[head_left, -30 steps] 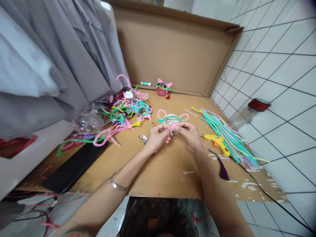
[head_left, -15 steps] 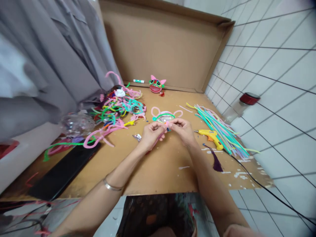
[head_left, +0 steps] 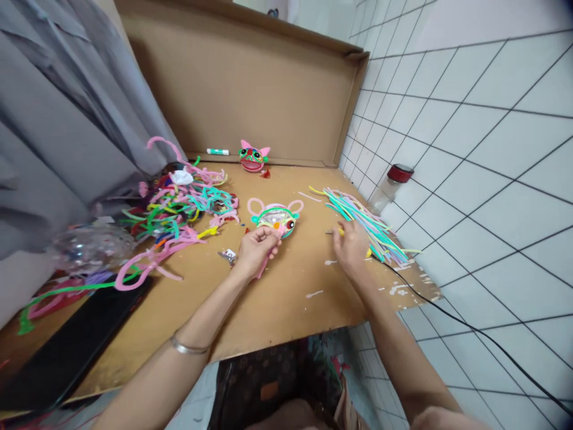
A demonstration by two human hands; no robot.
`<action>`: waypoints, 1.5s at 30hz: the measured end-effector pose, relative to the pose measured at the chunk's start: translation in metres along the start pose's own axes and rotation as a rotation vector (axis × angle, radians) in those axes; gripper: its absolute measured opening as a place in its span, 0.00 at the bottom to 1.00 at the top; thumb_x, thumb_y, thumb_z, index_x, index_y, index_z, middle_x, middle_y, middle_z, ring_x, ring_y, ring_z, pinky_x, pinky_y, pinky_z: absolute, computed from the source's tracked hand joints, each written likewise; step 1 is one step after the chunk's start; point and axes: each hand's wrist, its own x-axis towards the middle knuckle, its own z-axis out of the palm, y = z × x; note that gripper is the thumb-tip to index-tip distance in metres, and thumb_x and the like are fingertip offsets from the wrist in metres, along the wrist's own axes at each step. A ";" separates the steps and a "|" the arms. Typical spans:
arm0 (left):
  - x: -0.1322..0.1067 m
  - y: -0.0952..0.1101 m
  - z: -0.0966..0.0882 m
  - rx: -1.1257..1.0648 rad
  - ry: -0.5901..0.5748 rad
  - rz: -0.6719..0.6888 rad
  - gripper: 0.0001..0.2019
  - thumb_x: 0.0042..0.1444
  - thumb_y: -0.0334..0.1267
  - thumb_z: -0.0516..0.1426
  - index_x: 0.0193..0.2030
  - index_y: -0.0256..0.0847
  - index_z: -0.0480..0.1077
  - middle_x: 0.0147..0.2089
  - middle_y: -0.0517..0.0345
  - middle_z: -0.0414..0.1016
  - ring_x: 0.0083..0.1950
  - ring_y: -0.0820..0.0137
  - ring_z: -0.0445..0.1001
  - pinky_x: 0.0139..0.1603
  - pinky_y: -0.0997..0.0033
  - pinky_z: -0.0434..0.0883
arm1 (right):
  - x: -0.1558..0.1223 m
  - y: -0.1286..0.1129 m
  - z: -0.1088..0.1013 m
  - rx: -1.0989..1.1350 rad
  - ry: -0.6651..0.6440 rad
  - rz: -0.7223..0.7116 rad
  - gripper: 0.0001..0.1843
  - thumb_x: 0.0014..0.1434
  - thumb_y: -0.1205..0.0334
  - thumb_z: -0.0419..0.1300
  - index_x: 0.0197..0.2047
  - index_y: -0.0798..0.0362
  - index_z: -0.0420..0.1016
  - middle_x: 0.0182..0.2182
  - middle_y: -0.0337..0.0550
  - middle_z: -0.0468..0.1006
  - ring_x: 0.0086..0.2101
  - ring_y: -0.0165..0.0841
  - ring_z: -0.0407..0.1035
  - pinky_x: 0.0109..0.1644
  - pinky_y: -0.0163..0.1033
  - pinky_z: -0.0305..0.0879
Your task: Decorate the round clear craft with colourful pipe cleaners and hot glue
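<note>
My left hand [head_left: 256,249] is closed, pinching a pink pipe cleaner [head_left: 261,270] whose tail hangs below the fingers. Just beyond it lies a half-made animal face [head_left: 265,216], with pink loop ears, a green pipe-cleaner outline and a dark round eye at its right; my fingers cover its lower left part. Over to the right, my right hand [head_left: 352,248] is wrapped round a yellow glue gun [head_left: 341,231]. Only the gun's nozzle and a bit of its handle show past the hand.
Tangled pipe cleaners [head_left: 179,203] heap at the left, near a clear plastic ball [head_left: 92,246] and a black tray-like slab [head_left: 76,346]. Straight pipe cleaners [head_left: 364,224] lie right, beside a red-lidded jar [head_left: 391,188]. A finished face [head_left: 253,158] stands at the back.
My right hand has left the pink pipe cleaner and moved right onto the glue gun. My left hand still holds the pipe cleaner. The view has turned right.
</note>
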 end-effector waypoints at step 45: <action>0.002 -0.016 0.006 0.067 -0.094 -0.008 0.10 0.42 0.41 0.63 0.27 0.36 0.71 0.22 0.62 0.71 0.17 0.82 0.62 0.16 0.83 0.59 | -0.001 -0.005 0.030 0.284 0.270 0.023 0.13 0.51 0.52 0.58 0.36 0.51 0.69 0.32 0.46 0.73 0.37 0.40 0.68 0.44 0.44 0.65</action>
